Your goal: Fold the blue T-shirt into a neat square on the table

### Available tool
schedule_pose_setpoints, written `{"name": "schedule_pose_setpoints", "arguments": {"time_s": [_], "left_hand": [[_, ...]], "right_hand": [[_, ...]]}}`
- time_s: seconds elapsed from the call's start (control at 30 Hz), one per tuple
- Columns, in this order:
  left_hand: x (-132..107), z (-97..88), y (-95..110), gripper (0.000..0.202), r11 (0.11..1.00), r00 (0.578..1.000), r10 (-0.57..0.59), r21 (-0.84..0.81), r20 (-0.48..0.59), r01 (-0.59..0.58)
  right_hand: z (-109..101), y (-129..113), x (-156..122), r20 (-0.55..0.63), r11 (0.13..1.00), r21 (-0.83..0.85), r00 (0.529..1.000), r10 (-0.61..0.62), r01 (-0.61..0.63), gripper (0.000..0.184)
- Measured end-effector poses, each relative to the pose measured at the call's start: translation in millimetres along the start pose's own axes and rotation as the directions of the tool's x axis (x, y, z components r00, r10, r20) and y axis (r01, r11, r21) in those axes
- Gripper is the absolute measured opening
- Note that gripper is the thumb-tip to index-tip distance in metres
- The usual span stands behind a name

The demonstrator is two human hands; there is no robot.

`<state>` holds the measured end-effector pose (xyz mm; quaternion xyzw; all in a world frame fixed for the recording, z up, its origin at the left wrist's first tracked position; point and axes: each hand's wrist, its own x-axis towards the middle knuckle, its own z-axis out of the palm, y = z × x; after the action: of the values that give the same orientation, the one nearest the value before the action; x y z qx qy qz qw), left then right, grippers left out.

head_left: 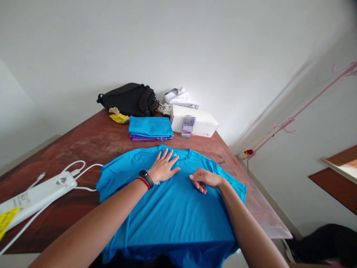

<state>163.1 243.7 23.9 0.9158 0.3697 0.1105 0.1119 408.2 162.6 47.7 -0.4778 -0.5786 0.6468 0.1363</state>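
A blue T-shirt [173, 216] lies spread out on the wooden table, its neckline at the far side and its hem hanging over the near edge. My left hand [164, 166] rests flat on the upper chest of the shirt, fingers spread, just below the collar. On that wrist are a dark fitness band and a red cord. To the right, my right hand [206, 179] is at the shirt's chest, its fingers loosely bent and somewhat apart with nothing visible in them. Whether it touches the cloth I cannot tell.
Beyond the collar sits a folded stack of blue and purple cloth [151, 127]. Behind it are a black bag [126, 98], a yellow packet [119, 118] and a white box [205, 121]. A white power strip [41, 190] with cables lies left on the table [92, 145].
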Motion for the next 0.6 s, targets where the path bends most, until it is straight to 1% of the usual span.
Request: {"name": "schedule_pose_setpoints", "arguments": {"time_s": [0.23,0.43,0.53,0.6], "left_hand": [[0.1,0.9,-0.9,0.068,1.0,1.0,0.003,-0.006,-0.01,-0.003],[1.3,5.1,-4.1,0.065,1.0,0.999,0.018,-0.007,-0.038,-0.018],[1.5,5.6,-5.4,0.064,1.0,0.999,0.018,0.016,-0.032,-0.017],[1.3,4.8,-5.5,0.064,1.0,1.0,0.012,0.028,-0.022,-0.011]], "right_hand": [[-1.5,2.0,0.6,0.003,1.0,0.019,1.0,0.005,-0.005,0.061],[-1.1,2.1,2.9,-0.037,0.998,0.067,0.999,-0.021,0.023,0.06],[-1.7,0.3,0.2,0.003,0.994,0.097,0.998,-0.06,0.059,0.058],[-2.9,-1.5,-3.4,0.009,0.983,0.139,0.992,-0.122,0.12,0.056]]}}
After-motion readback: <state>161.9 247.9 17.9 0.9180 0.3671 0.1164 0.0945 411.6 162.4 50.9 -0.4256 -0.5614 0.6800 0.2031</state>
